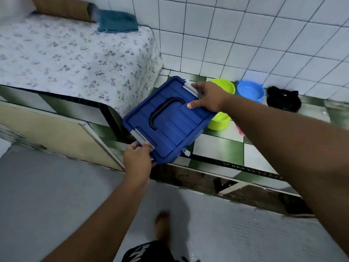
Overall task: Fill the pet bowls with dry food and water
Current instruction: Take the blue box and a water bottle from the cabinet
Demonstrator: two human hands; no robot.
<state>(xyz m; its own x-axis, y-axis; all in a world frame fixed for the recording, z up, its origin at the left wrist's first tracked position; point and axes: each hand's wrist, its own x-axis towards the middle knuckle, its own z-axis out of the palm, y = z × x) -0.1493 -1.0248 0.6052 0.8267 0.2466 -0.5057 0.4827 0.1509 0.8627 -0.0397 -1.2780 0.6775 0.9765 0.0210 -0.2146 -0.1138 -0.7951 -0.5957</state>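
Observation:
A blue plastic box (173, 127) with a black handle and grey side latches hangs tilted above the tiled ledge. My left hand (138, 161) grips its near latch side and my right hand (209, 97) grips its far latch side. Behind the box stand two lime green bowls, one at the back (225, 86) and one nearer (220, 121), both partly hidden. A blue bowl (250, 91) and a black bowl (283, 99) stand further right along the wall.
The green-and-white tiled ledge (217, 148) runs to the right under a white tiled wall. A bed with a flowered sheet (75, 53) fills the left. My bare foot (163, 227) stands on the grey floor. Something pink (240, 131) peeks out beside my right arm.

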